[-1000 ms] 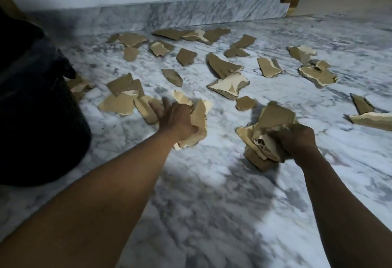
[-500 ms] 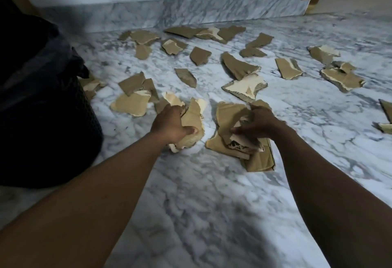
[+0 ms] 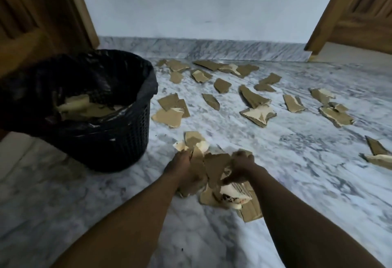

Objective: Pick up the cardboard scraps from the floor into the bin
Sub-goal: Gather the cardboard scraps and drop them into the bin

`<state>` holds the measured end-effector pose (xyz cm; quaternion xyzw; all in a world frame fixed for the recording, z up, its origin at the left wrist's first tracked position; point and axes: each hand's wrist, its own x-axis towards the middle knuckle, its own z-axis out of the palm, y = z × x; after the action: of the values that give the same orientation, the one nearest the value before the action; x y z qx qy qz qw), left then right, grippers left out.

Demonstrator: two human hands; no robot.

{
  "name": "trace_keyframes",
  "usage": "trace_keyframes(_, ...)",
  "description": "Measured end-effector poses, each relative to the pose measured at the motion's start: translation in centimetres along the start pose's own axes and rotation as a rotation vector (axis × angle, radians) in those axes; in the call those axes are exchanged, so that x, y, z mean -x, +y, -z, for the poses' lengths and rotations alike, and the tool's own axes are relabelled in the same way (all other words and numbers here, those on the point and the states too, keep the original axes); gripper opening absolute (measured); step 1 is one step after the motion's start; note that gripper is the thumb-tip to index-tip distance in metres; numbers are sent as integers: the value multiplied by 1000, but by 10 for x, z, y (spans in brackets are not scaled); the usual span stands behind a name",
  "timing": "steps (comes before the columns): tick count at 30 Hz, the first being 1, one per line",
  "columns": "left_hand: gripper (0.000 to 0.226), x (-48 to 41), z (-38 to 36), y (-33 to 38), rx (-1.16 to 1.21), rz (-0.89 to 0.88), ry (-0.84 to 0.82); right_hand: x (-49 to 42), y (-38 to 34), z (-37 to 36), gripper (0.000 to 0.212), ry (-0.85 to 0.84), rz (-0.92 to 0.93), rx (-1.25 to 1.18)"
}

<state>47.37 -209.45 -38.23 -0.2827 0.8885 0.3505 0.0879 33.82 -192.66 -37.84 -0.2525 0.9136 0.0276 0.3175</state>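
Both hands hold one bundle of brown cardboard scraps [image 3: 214, 168] between them, low over the marble floor. My left hand [image 3: 182, 168] grips its left side and my right hand [image 3: 239, 167] grips its right side. Pieces stick out above and below the hands. A black mesh bin [image 3: 118, 138] lined with a black bag stands to the left of the hands, with some scraps [image 3: 84, 108] inside. Several more scraps [image 3: 254, 98] lie scattered across the floor beyond, toward the wall.
A white wall with a marble skirting [image 3: 201, 48] closes the far side. Wooden door panels stand at the left [image 3: 31, 23] and at the upper right [image 3: 360, 13]. Two scraps [image 3: 377, 153] lie near the right edge.
My two hands have come together, joining their separate handfuls into one bundle lifted off the floor. The view has tilted up and pulled back, so the bin's opening now shows.
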Motion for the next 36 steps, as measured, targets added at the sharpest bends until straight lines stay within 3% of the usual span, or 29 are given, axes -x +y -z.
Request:
trace_keyframes(4,55,41,14,-26,-11,-64,0,53,-26,-15,97,54,38,56)
trace_keyframes(7,55,60,10,-44,25,-26,-6,70,-35,-31,98,80,69,23)
trace_keyframes(11,79,69,3,-55,116,39,65,67,-41,-34,94,84,93,-23)
trace_keyframes(14,133,73,0,-54,301,69,118,64,-43,-33,97,53,74,-51)
trace_keyframes(16,143,77,1,-52,389,137,149,62,-44,-35,101,41,53,-70)
trace_keyframes(19,135,74,3,-50,417,240,133,59,-43,-41,100,59,26,-109)
trace_keyframes(22,98,70,8,-47,365,266,38,57,-42,-45,91,98,42,-162)
trace_keyframes(25,108,66,17,-43,359,320,-54,56,-45,-44,90,117,68,-194)
trace_keyframes(27,103,61,18,-41,329,339,-77,57,-48,-41,92,113,71,-213)
trace_keyframes(32,120,61,10,-44,367,329,-20,57,-55,-35,103,59,-12,-424)
trace_keyframes(36,123,68,24,-61,435,413,109,52,-63,-34,76,-45,-81,-449)
